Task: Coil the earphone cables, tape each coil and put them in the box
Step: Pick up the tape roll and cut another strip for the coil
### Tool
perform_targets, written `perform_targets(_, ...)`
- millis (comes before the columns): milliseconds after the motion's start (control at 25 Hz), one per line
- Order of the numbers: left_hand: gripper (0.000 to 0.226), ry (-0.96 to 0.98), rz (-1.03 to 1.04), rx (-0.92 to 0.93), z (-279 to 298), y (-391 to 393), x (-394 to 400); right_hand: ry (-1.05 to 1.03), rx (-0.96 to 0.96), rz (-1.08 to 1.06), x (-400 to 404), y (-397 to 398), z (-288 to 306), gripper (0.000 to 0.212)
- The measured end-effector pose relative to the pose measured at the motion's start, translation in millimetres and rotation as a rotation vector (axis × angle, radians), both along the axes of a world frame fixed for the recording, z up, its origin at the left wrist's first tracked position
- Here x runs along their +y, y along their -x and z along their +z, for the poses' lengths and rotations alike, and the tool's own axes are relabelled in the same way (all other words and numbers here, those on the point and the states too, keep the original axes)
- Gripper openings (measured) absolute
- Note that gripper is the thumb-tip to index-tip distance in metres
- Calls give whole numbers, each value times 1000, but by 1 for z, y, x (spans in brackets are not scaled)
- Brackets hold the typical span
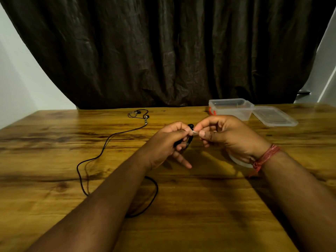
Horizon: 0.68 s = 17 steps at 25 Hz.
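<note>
A dark curtain [163, 51] hangs behind the wooden table [200, 206]. At its far right edge stand one clear box [231, 108] and one lid [274, 116] beside it. One earphone cable [87, 160] trails loose across the left half. Above the middle, the left hand [169, 142] grips a black coil [188, 140], while the right hand [231, 135] pinches a small pale piece at the coil, likely tape. A tape roll [238, 160] lies under the right wrist.

My one camera sits on my head, looking forward and down across the wooden table [181, 206] toward the dark curtain [163, 51]. My forearms enter from below, close in; the wide lens seemingly bends the edges.
</note>
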State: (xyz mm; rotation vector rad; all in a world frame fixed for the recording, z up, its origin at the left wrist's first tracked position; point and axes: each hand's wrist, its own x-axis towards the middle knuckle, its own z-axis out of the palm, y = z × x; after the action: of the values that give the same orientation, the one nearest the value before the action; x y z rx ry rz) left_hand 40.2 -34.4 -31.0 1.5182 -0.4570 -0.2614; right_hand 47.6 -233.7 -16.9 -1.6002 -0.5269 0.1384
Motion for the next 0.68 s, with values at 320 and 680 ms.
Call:
perform_targets(320,19,84,25,-15,0,-2,0,83,-266,-374,7,-5,-5,8)
perform_targets(680,13,42,97,-87,-4,-4,-4,274,-521,-562,18,5,-9,13)
